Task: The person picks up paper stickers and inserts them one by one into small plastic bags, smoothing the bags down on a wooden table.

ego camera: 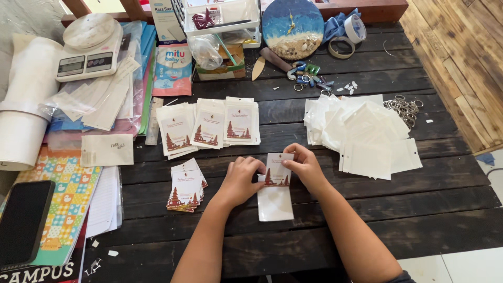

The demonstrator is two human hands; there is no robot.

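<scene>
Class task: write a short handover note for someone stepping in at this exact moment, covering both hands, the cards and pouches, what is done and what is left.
Left hand and right hand together hold a printed card at the mouth of a clear pouch; the card is only partly in.
Done: three stacks of filled pouches behind the hands.
Left: loose card stack by the left hand, empty pouches heaped on the right.

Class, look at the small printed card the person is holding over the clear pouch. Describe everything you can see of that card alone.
The card is a small upright rectangle of white card stock, printed with brown tiered-tower shapes along its lower edge and fine lettering above. It sits half inside a clear plastic pouch lying flat on the dark wooden table. The left hand pinches its left edge, and the right hand its upper right corner.
</scene>
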